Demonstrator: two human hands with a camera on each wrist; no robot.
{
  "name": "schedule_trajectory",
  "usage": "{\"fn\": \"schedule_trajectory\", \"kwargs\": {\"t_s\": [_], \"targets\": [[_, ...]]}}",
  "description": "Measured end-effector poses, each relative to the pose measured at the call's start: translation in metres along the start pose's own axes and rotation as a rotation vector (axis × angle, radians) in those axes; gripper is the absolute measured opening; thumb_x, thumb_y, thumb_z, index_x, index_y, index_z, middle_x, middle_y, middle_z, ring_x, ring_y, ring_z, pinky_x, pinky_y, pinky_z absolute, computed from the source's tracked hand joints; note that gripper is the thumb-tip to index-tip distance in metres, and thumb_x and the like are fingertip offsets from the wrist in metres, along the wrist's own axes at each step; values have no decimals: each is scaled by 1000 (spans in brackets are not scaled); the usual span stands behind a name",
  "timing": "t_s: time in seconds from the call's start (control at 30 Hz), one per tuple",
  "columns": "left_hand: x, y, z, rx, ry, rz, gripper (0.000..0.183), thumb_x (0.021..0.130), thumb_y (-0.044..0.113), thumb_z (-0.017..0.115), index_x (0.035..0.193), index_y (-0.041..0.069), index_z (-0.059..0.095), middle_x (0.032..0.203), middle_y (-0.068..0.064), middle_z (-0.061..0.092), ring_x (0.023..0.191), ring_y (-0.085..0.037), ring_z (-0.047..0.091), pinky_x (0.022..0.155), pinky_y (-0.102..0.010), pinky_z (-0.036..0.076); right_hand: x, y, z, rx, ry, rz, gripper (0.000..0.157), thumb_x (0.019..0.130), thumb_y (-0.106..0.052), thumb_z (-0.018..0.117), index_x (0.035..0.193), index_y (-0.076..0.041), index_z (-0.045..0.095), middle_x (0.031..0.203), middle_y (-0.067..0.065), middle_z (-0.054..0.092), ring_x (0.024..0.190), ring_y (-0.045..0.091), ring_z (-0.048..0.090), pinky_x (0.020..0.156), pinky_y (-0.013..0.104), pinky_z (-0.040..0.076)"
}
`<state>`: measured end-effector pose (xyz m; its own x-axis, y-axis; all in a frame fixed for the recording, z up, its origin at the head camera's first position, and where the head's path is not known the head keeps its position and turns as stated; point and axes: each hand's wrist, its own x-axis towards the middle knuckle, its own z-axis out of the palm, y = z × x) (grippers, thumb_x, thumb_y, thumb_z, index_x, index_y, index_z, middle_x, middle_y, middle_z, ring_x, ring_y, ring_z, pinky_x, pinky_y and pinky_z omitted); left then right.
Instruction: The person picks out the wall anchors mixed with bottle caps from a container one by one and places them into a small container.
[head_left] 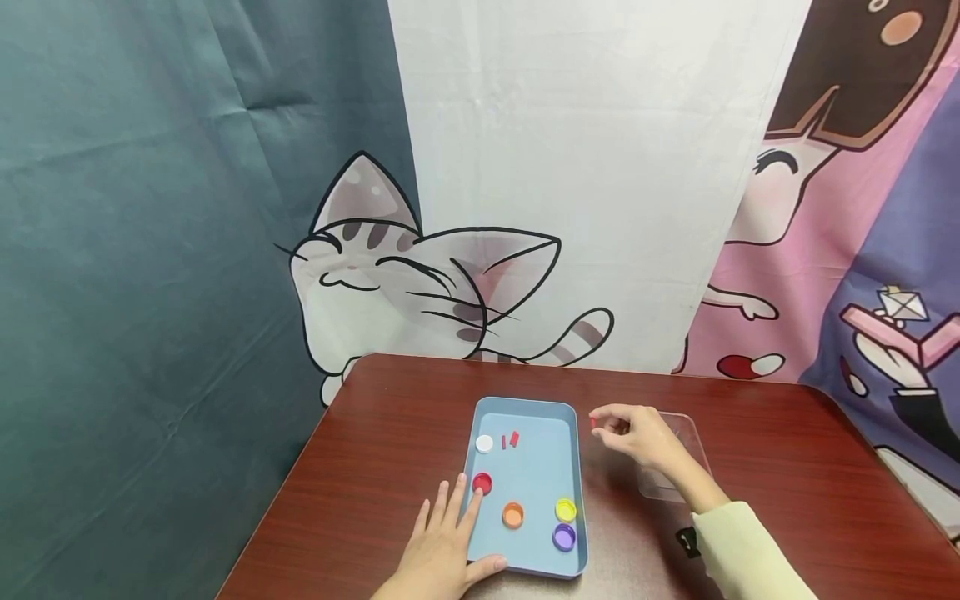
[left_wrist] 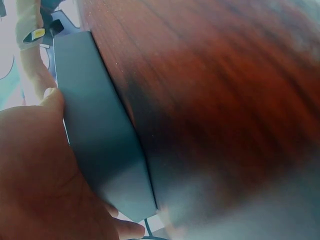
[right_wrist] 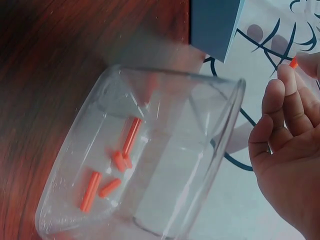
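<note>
Pinching a small red stick (head_left: 593, 422) in its grip, the right hand (head_left: 637, 432) hangs just outside the blue tray (head_left: 540, 467), toward its two o'clock, near a clear box (head_left: 666, 487). The left hand (head_left: 441, 550), its grip spread, touches the tray around eight o'clock.

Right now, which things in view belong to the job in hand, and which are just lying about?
In the job:
red piece, pinched by the right hand
blue tray, touched by the left hand
red pieces in the tray
clear container and its red pieces
probably the five round caps in the tray

Just there:
small black object on the table, apparently unused
cat-print curtain behind
</note>
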<state>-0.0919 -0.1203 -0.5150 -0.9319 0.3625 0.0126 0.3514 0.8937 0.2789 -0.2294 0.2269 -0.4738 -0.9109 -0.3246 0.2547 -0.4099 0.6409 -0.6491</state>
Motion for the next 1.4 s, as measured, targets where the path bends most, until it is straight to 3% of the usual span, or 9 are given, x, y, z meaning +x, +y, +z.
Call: {"fn": "schedule_trajectory", "kwargs": {"t_s": [0.47,0.67,0.9,1.4], "targets": [[1,-2,1,-1,0,6,99,87,78,50,158,10,36,166,-19,24,148,-47,27,111,-67,29,-9,7,-21,-3,2,48,22,88,-11,77,109,-16,75,70,-6,57,58,9,52,48,24,44],[0,-2,0,-7,3,6,98,88,78,51,158,10,36,166,-19,24,148,-47,27,112,-67,29,-14,16,-29,-2,16,47,21,89,-11,76,109,-15,75,71,-5,57,62,9,53,51,24,44],[0,-1,-1,-3,-6,0,99,87,77,52,158,10,36,166,-19,23,148,-47,26,112,-67,28,-22,24,-37,35,1,91,21,90,-12,76,111,-14,73,69,-1,60,49,10,51,41,28,43],[0,0,0,11,8,5,99,87,78,51,158,11,36,165,-19,24,148,-46,28,111,-67,30,-30,49,-46,-52,66,58,22,88,-14,78,109,-7,75,68,-9,59,59,4,52,52,24,41]]}}
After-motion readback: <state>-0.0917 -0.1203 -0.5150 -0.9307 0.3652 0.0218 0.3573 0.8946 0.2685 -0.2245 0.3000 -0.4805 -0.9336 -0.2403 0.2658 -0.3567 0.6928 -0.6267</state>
